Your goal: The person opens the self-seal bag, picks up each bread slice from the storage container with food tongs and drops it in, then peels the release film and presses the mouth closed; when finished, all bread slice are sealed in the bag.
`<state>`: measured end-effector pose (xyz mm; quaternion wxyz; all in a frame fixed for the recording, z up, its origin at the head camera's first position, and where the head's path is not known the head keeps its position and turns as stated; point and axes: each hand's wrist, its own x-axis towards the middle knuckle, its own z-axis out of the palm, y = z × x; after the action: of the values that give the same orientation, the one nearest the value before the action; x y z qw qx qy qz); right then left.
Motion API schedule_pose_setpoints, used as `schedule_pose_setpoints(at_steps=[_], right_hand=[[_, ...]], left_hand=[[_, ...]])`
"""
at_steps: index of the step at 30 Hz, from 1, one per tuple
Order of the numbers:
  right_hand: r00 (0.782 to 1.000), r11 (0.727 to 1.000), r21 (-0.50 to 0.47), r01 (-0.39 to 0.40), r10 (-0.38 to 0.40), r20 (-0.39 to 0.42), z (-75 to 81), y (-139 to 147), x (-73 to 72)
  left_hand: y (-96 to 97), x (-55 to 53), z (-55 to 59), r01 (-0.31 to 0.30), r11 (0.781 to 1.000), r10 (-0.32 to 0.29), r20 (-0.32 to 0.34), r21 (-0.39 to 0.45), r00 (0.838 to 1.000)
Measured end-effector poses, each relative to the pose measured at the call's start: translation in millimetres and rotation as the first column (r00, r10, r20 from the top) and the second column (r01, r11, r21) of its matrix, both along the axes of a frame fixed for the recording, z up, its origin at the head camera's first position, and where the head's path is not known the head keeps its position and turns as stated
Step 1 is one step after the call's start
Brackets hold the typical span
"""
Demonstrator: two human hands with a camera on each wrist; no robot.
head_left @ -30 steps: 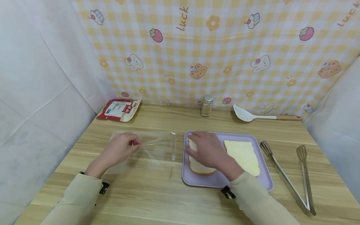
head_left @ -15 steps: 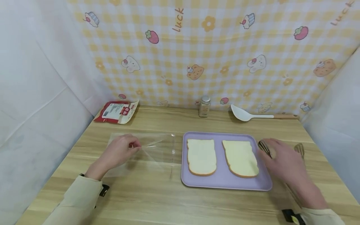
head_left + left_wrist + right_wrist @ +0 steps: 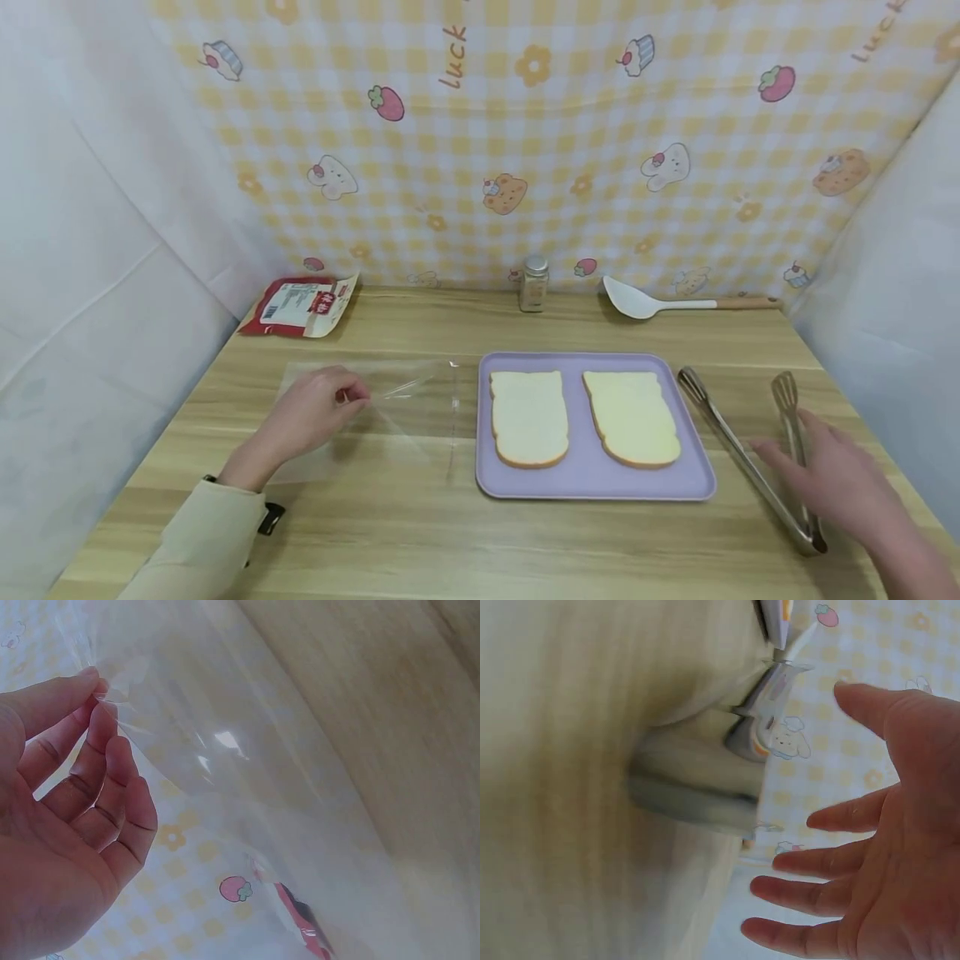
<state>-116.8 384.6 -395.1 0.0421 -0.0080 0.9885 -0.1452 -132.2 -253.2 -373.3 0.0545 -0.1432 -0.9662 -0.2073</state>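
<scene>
My left hand point(image 3: 313, 414) pinches a clear plastic bag point(image 3: 408, 425) between thumb and index finger, pulling a small peak up in the film. In the left wrist view the film point(image 3: 247, 750) stretches away from the fingertips. At the right of the table, my right hand point(image 3: 843, 475) reaches over the metal tongs point(image 3: 750, 467), its fingers spread and apart in the right wrist view. The tongs lie with their two arms splayed and their bend toward me. Two bread slices, the left one point(image 3: 529, 421) and the right one point(image 3: 633, 417), lie on a lilac tray point(image 3: 592, 487).
A red and cream food packet point(image 3: 300, 307) lies at the back left. Along the back stand a small glass shaker jar point(image 3: 534, 285) and a white spatula with a wooden handle point(image 3: 637, 300). A yellow checked cloth point(image 3: 465, 150) hangs behind the wooden table.
My right hand has moved from above the left bread slice to the right, over the tongs. My left hand keeps its pinch on the plastic bag. The head view has shifted slightly.
</scene>
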Motion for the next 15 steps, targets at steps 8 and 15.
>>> schedule_pose_setpoints(at_steps=[8, 15], right_hand=[[0.991, 0.999, -0.001, 0.052, -0.052, 0.12, -9.0, -6, 6.0], [0.983, 0.997, -0.004, 0.072, -0.07, 0.169, -18.6, -6, 6.8]], left_hand=[[-2.4, 1.2, -1.2, -0.013, 1.0, 0.013, 0.024, -0.005, 1.0], [-2.5, 1.8, -1.3, -0.016, 1.0, 0.016, 0.031, -0.002, 0.999]])
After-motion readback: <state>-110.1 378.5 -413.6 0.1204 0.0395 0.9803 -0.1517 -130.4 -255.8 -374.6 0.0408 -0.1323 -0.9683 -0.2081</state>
